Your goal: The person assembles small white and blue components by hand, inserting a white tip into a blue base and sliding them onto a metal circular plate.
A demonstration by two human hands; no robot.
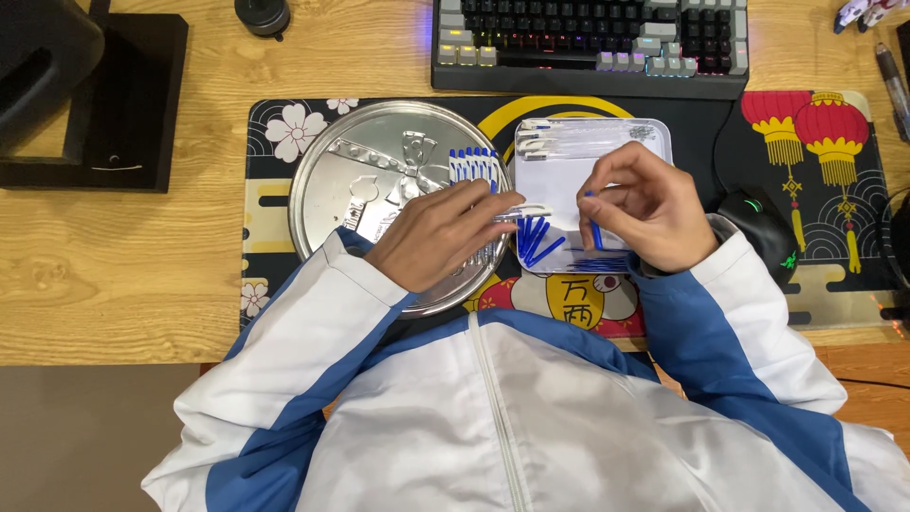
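My left hand [439, 233] rests over the right side of a round silver tray [336, 204] and pinches a clear pen barrel [524, 212] that points right. Just behind its fingers, a row of assembled pens with blue caps [472, 165] lies on that tray. My right hand [646, 208] hovers over a white rectangular tray [569, 185] and holds a small blue pen part [595, 232] between its fingertips. Loose blue refills or caps [538, 243] lie in the white tray between my hands. Clear barrels [578, 142] are piled along its far edge.
Both trays sit on a black patterned desk mat [284, 133] on a wooden desk. A keyboard [588, 43] lies behind the trays, a black mouse [766, 228] to the right, a black monitor stand [95, 95] at far left. Pens [891, 76] lie at the right edge.
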